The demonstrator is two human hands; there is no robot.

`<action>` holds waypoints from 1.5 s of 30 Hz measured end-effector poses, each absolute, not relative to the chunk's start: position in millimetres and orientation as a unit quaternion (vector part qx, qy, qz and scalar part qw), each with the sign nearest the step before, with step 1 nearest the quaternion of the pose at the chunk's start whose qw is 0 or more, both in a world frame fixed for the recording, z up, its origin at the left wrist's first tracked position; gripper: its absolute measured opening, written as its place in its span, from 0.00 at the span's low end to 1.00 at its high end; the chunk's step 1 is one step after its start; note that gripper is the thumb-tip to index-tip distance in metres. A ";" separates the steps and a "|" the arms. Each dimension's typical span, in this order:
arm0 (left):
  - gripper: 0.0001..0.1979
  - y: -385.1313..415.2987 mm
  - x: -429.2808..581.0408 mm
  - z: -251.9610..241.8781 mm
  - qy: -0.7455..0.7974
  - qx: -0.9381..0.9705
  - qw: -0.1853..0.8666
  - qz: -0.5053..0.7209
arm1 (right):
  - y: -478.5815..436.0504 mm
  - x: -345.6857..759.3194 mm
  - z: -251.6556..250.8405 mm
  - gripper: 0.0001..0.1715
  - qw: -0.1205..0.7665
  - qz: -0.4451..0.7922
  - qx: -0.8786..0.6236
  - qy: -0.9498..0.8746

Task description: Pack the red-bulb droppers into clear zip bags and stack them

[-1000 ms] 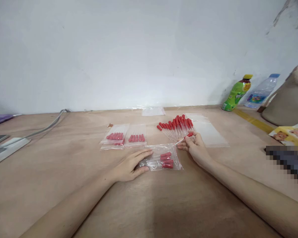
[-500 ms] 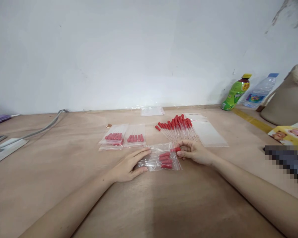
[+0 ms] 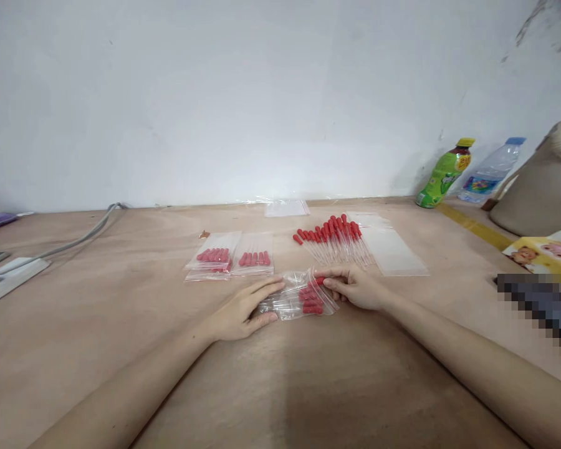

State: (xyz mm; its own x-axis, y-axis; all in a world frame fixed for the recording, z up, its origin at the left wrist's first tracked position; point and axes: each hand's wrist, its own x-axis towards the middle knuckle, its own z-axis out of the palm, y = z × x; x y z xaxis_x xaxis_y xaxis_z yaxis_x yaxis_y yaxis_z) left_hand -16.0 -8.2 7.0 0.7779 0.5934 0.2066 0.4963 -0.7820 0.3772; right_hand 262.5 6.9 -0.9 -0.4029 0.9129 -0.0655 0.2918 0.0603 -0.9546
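A clear zip bag (image 3: 293, 300) with several red-capped droppers inside lies on the wooden table (image 3: 121, 324) in front of me. My left hand (image 3: 245, 308) rests flat on the bag's left end, fingers stretched out. My right hand (image 3: 355, 288) pinches a red-capped dropper (image 3: 318, 281) at the bag's right mouth, its tip inside the bag. Behind the bag lies a loose pile of red-capped droppers (image 3: 333, 240).
Two filled bags of droppers (image 3: 231, 257) lie at the left of the pile. Flat unfilled bags (image 3: 393, 249) lie to the right and one (image 3: 286, 207) by the wall. A green bottle (image 3: 442, 174), water bottle (image 3: 490, 171), beige bag and a power strip (image 3: 9, 277) sit at the edges.
My right hand took one dropper from the pile, carried it down and left, and now pushes it into the bag's mouth. My left hand stayed on the bag.
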 end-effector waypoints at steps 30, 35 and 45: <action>0.25 -9.6 -14.6 9.2 0.301 0.929 0.155 0.151 | 14.3 252.8 -12.9 0.18 0.414 0.416 -0.514 -0.626; 0.25 -8.6 -14.7 7.9 0.304 0.928 0.154 0.152 | 13.5 260.0 -13.2 0.15 0.377 0.418 -0.469 -0.681; 0.24 -9.6 -15.6 7.6 0.305 0.929 0.149 0.144 | 12.4 257.4 -16.0 0.11 0.373 0.321 -0.517 -0.700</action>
State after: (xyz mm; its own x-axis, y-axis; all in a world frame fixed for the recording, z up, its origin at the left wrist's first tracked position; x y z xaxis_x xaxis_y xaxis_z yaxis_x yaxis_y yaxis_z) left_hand -15.6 -9.6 7.6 0.7720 0.6104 0.1777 0.5244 -0.7694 0.3647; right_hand 257.4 12.4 -16.0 -0.1867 0.9639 0.1901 0.4843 0.2586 -0.8358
